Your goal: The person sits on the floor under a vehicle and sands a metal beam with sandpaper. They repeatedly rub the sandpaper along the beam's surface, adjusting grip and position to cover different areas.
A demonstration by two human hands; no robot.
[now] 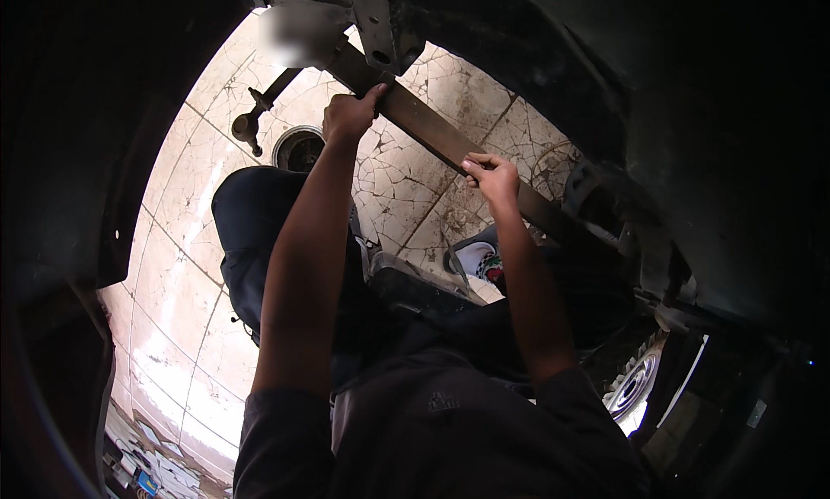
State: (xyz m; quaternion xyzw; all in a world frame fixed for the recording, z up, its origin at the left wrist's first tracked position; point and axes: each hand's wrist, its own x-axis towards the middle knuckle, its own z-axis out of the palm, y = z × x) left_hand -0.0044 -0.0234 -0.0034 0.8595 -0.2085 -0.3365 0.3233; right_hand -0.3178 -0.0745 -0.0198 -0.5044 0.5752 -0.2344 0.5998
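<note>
Presently, left hand [348,117], nearly closed, grips long brown bar [424,124] at upper centre; right hand [495,179], half-curled, touches it right of centre, grip indeterminable.

One long flat bar [424,123], brown-grey, looks like metal. Narrow strip, long edges roughly parallel, visible stretch reads straight. Broad face dull, fairly even in tone; darker along the lower-left edge. Sits on a diagonal, upper left down to lower right, crossing above the cracked tile floor [406,196]. Upper-left stretch is darker and runs in by the grey bracket [373,23]; can't tell if they touch. Lower-right stretch drops into deep shadow, so that end isn't readable. Middle is the best-lit part.
</note>
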